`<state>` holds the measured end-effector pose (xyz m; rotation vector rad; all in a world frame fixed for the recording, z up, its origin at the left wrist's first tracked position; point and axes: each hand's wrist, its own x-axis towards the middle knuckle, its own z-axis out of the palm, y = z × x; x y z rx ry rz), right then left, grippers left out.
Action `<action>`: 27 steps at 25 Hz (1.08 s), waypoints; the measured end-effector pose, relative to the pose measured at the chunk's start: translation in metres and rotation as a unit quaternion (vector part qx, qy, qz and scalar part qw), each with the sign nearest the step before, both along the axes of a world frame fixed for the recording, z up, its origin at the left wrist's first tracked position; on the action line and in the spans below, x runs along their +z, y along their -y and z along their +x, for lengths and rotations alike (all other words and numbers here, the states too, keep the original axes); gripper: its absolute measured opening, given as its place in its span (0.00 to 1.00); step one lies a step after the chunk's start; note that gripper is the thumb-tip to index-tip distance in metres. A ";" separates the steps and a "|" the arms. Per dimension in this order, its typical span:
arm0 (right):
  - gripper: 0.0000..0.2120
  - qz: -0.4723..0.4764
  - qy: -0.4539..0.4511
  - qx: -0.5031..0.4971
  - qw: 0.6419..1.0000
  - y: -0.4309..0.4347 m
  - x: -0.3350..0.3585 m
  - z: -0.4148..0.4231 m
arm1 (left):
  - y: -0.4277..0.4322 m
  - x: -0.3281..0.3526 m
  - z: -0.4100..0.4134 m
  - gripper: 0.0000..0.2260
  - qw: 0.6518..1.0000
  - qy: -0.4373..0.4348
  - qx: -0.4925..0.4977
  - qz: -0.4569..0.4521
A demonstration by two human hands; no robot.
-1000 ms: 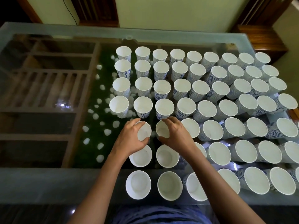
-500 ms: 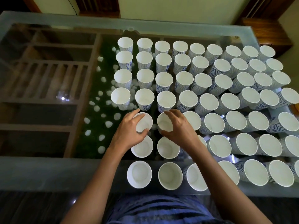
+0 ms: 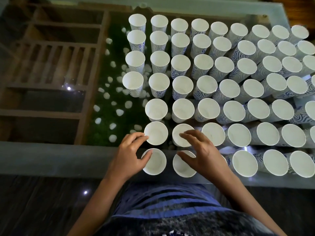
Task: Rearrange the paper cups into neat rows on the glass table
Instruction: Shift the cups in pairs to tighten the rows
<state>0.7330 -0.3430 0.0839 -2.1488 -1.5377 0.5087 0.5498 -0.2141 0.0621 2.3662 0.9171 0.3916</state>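
Many white paper cups with blue swirl patterns stand upright in rows on the glass table, filling its right half. My left hand is at the left end of the two nearest rows. Its fingertips touch the rim of the second-row cup, and its thumb rests on the rim of the nearest cup. My right hand hovers with spread fingers over the neighbouring second-row cup and the nearest cup. Neither hand encloses a cup.
Under the glass lie green turf with white pebbles and a wooden slatted frame on the left. The table's near edge runs just below the front row. Cups at the far right lean outward in the wide-angle view.
Both hands let go of the two cups farther out and drew back toward me to the two nearest rows. The camera tilted down and closer.
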 end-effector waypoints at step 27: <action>0.31 -0.064 -0.003 -0.050 0.997 0.044 -0.017 -0.041 | 0.060 -0.018 -0.015 0.34 0.996 0.001 0.056 -0.066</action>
